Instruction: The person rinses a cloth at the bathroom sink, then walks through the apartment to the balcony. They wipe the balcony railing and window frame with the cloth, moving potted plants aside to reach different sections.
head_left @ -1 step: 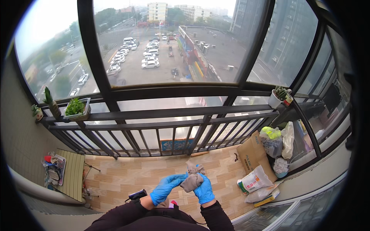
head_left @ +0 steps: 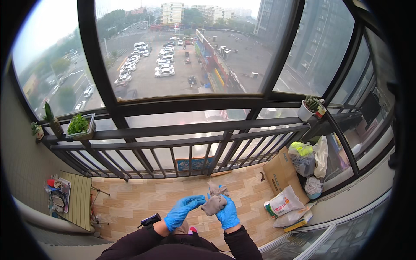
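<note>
In front of my body, above the wooden floor, my right hand in a blue glove grips a bunched grey-brown cloth. Part of the cloth sticks up past the fingers, and a thicker fold hangs toward the left. My left hand, gloved in blue as well, is just left of the cloth. Its fingers are stretched out, with the tips close to the fabric; whether they touch it I cannot tell. Nothing shows in the left palm.
Ahead runs a dark metal railing below large windows, with potted plants on its ledge. At left stands a slatted folding table with a tray of small items. A cardboard box, a white printed sack and several bags lie at right.
My left hand has drawn slightly away from the cloth. The right hand keeps its grip. The whole view has shifted a little.
</note>
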Tool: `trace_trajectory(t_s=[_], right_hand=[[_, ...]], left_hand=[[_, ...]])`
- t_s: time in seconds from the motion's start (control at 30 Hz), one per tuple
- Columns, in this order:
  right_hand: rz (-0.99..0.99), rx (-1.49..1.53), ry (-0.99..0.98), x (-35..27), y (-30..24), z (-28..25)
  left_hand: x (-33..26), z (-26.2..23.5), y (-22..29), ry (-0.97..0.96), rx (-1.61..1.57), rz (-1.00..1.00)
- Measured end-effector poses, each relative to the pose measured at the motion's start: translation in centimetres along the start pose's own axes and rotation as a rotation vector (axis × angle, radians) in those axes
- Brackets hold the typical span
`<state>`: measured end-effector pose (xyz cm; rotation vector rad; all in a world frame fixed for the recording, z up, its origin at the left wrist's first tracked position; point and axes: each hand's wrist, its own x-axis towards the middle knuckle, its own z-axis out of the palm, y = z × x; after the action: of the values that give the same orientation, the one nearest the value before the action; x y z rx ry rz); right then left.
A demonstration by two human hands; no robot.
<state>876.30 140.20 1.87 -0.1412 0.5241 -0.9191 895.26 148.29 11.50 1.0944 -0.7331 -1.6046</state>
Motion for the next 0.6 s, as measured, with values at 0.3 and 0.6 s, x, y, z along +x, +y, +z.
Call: trace_trajectory(t_s=[0.3, 0.6], right_hand=[[-0.492, -0.146, 0.102, 12.5, -11.7, 1.2], [-1.014, -0.494, 0.269, 24.6, -30.3, 1.0]], left_hand=[[16.8, -7.0, 4.1, 0.23, -0.089, 0.13], [26.1, -8.2, 8.2, 0.274, -0.176, 0.208]])
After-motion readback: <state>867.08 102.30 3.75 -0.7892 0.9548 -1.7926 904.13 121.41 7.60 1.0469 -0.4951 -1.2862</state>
